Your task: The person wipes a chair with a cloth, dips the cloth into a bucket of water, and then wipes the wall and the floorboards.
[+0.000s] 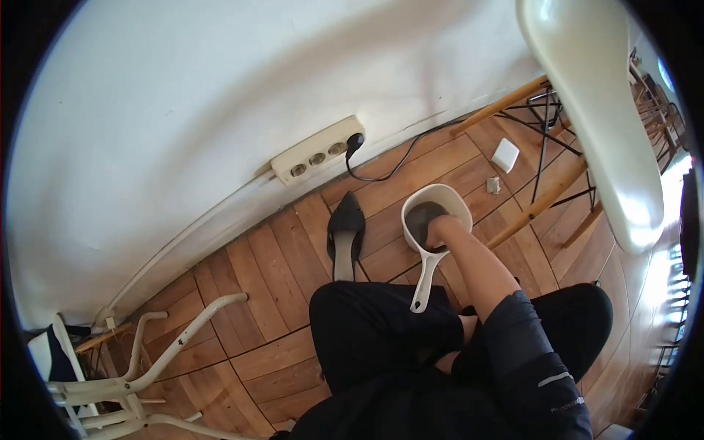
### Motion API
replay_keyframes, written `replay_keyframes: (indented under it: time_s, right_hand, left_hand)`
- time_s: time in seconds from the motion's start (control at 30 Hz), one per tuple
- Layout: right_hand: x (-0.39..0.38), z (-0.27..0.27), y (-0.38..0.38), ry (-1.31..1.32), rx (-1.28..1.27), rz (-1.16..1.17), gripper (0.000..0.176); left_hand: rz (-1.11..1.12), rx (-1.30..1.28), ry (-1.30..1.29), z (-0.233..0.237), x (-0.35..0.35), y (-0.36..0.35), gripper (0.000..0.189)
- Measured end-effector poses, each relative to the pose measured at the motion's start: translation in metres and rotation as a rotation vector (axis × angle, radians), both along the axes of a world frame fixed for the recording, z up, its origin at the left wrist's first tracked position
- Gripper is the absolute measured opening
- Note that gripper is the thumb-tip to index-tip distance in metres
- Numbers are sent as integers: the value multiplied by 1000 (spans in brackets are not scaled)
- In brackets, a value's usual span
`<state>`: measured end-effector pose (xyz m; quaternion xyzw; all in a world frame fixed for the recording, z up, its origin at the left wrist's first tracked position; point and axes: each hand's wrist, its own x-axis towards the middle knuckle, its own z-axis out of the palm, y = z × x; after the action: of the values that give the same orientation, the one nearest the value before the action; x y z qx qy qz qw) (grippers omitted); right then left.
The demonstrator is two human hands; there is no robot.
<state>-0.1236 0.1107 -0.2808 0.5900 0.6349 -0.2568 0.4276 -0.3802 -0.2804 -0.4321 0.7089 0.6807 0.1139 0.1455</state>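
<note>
My right hand [438, 233] reaches down into a white dipper [461, 209] with a long handle that stands on the floor in front of my crossed legs. Inside lies dark greyish liquid [424, 216], and my fingers are sunk in it, so I cannot see whether they are closed or hold anything. Left of the dipper, a black pointed shoe [346, 220] rests on the floor with its toe toward the wall, a lighter insole showing. My left hand is out of view.
A wall-mounted socket strip [317, 151] has one black plug [355, 141] in it, its cable running right. A white block [506, 155] and a small crumpled piece [493, 185] lie near a white chair [598, 110]. Cream metal legs [187, 334] stand at the left.
</note>
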Motion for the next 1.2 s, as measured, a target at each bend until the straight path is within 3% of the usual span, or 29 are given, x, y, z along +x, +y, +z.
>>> replay_keyframes:
  time_s: [0.23, 0.27, 0.3, 0.37, 0.4, 0.47, 0.6, 0.67, 0.73, 0.77, 0.87, 0.97, 1.2]
  right_hand:
    - [7, 24, -20, 108, 316, -14, 47]
    - [3, 29, -22, 127, 373, -54, 47]
    - [0, 35, -24, 134, 387, -34, 47]
    - [2, 44, -33, 160, 467, -85, 51]
    - [3, 47, -37, 163, 490, -82, 51]
    - [8, 46, -47, 244, 632, -158, 52]
    - [19, 46, -63, 296, 680, -214, 55]
    - [22, 41, -64, 326, 716, -226, 56]
    - [22, 43, -65, 349, 696, -254, 55]
    - [22, 46, -65, 352, 699, -256, 55]
    - [17, 51, -62, 310, 666, -265, 53]
    - [15, 43, -56, 272, 650, -270, 55]
    - [4, 47, -60, 196, 633, -222, 54]
  left_hand:
    - [167, -87, -255, 21, -50, 82, 50]
    - [56, -119, -95, 25, -57, 111, 49]
    - [-24, 45, -246, -10, -71, 134, 54]
    - [-113, 441, -114, 51, -30, 184, 57]
    - [-114, 463, -110, 61, -30, 195, 57]
    - [-501, 283, 156, 78, -30, 218, 56]
    - [-539, 170, 141, 48, -36, 233, 54]
    - [-286, 198, -432, 25, -47, 225, 53]
    - [-209, 131, -391, -44, -78, 209, 48]
    - [-135, 155, -261, -40, -79, 186, 49]
    - [-31, -5, 245, 56, -52, 102, 52]
    - [187, 20, 319, 25, -41, 28, 53]
    - [425, -46, 300, 54, -8, -60, 61]
